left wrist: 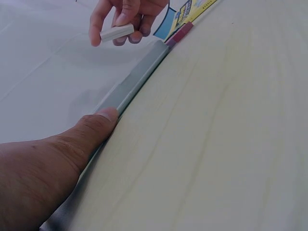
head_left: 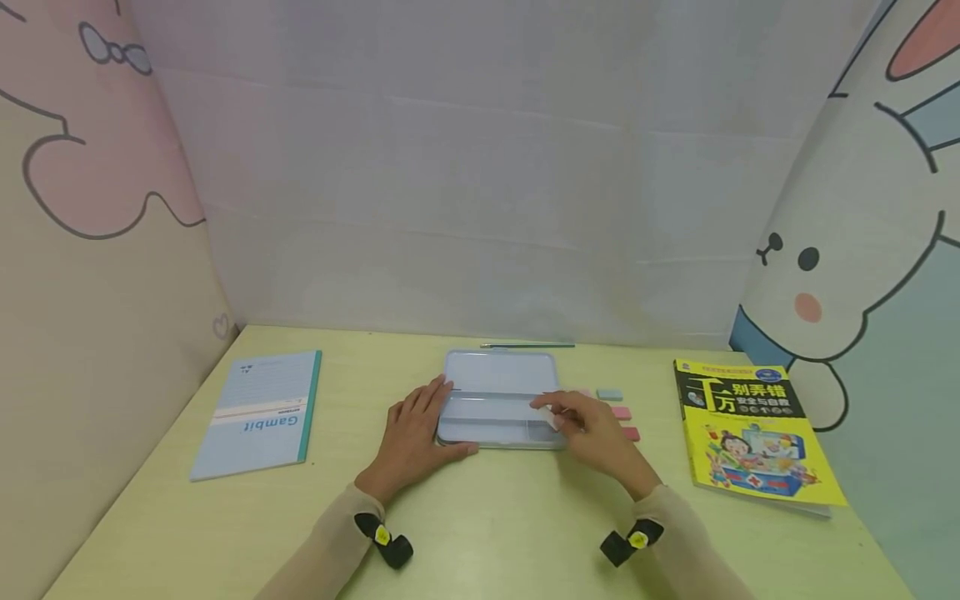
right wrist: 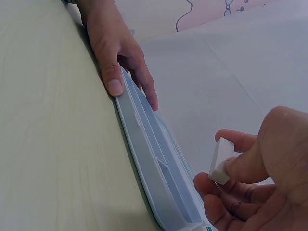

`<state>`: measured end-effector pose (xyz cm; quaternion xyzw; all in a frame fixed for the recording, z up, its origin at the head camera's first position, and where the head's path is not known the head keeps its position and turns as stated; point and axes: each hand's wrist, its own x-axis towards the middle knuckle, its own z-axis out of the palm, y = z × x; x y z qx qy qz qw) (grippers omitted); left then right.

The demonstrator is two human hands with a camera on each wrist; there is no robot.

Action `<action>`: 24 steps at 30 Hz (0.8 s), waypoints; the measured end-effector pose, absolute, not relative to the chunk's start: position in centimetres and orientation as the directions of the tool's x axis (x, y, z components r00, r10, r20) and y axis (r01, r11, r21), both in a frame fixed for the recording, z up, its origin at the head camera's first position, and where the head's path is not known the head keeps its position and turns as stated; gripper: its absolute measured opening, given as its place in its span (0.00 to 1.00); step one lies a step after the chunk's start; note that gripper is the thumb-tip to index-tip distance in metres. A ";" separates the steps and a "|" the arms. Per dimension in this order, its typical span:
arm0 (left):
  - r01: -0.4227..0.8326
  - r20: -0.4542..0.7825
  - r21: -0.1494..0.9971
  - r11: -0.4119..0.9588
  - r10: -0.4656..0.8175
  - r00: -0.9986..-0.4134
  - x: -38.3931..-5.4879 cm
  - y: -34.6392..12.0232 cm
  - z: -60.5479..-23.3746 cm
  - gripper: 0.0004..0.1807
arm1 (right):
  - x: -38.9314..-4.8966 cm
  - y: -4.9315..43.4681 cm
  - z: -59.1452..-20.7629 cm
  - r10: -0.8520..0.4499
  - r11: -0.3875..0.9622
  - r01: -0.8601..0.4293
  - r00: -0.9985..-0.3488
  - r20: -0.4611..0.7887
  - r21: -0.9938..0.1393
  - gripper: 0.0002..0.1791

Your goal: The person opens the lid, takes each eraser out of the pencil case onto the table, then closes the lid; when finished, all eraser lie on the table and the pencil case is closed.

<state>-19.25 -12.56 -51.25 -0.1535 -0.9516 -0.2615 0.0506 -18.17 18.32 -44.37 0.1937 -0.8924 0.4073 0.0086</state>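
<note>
A pale blue pencil case [head_left: 487, 433] lies open on the table, its lid [head_left: 501, 372] folded back and its tray split into compartments. My left hand [head_left: 416, 429] holds its left end, thumb along the front wall and fingers by the left side. Between the thumb and fingers of my right hand [head_left: 596, 433] is a small white block like an eraser [right wrist: 222, 161], pinched just above the right part of the tray. Beside the right hand lie small coloured blocks: a teal one [head_left: 609, 395], a pink one [head_left: 621, 413] and a red one [head_left: 632, 433].
A blue notebook [head_left: 258, 417] lies at the left of the table. Over on the right is a yellow and black book [head_left: 753, 437]. Behind the case lies a thin teal stick [head_left: 528, 346], close to the white backdrop [head_left: 480, 208].
</note>
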 end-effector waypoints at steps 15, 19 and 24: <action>0.317 0.169 0.482 0.817 0.268 -0.948 -19.3 -12.5 -51.1 0.60 | -17.5 22.3 -43.6 -0.335 0.579 -0.267 -0.939 0.073 -0.771 0.18; 0.327 0.196 0.481 0.813 0.264 -0.944 -19.3 -12.5 -51.1 0.59 | -17.3 23.1 -43.5 -0.334 0.613 -0.308 -0.936 0.114 -0.728 0.21; 0.324 0.195 0.475 0.818 0.260 -0.946 -19.1 -12.5 -51.2 0.59 | -16.9 24.1 -43.5 -0.289 0.629 -0.288 -0.949 0.127 -0.722 0.24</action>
